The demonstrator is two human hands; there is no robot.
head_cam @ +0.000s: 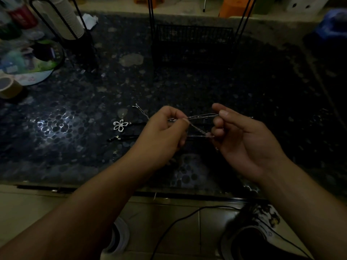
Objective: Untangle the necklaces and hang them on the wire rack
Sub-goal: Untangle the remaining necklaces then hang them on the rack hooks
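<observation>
Thin silver necklace chains (201, 116) stretch between my two hands just above the dark pebble-patterned table (75, 113). My left hand (165, 132) pinches the chains at their left end. My right hand (242, 136) pinches them at the right end between thumb and forefinger. A second twisted strand (198, 130) runs diagonally lower between the hands. A silver flower pendant (120, 125) lies on the table left of my left hand, with a loose clasp end (137, 106) above it. The black wire rack (193, 42) stands upright at the far middle of the table.
A dark cord with a small clasp (117, 137) lies below the pendant. A roll of tape (9, 88), a bowl of clutter (32, 62) and a black holder with a white roll (63, 19) stand at the far left. Shoes and a black cable (178, 220) lie on the floor below the table edge.
</observation>
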